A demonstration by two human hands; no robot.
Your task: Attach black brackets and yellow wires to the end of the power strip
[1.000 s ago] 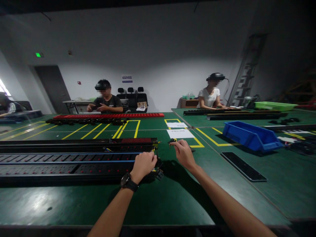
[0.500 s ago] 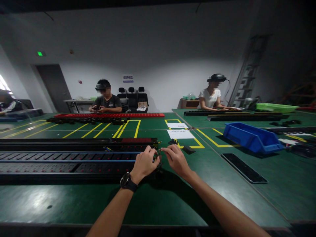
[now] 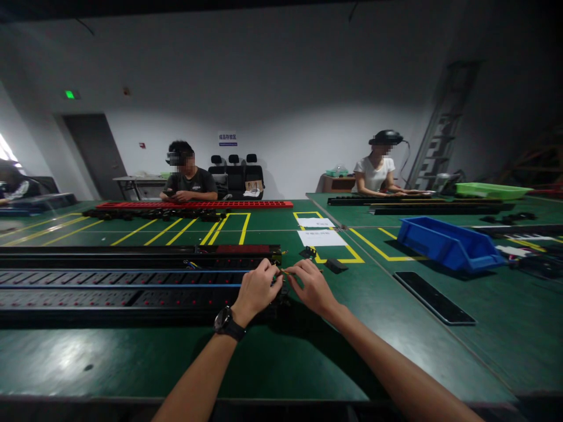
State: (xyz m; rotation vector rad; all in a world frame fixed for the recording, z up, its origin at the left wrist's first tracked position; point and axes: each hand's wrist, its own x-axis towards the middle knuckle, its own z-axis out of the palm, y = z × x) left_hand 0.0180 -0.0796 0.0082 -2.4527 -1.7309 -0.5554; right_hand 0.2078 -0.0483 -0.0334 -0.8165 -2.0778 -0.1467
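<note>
My left hand [image 3: 258, 287], with a black watch [image 3: 224, 321] on its wrist, is closed in a pinch at the right end of the long black power strips [image 3: 132, 296]. Thin yellowish wires [image 3: 285, 271] run between its fingertips and my right hand [image 3: 311, 286], which pinches them from the other side. The fingers hide where the wires join the strip. The strips lie side by side, with rows of sockets and small red marks. A dark cluster of small parts [image 3: 282, 298] sits just under the hands.
Right of my hands lie small black pieces [image 3: 336, 266], white paper sheets [image 3: 322, 238], a phone [image 3: 433, 298] and a blue bin [image 3: 448, 243]. Across the green table [image 3: 176, 363], a red strip [image 3: 193, 205] lies before one seated person [image 3: 193, 181]; another person [image 3: 375, 176] sits further right.
My right hand's fingers have bent inward and lowered slightly, and the yellowish wires between the hands show more clearly. My left hand has barely moved.
</note>
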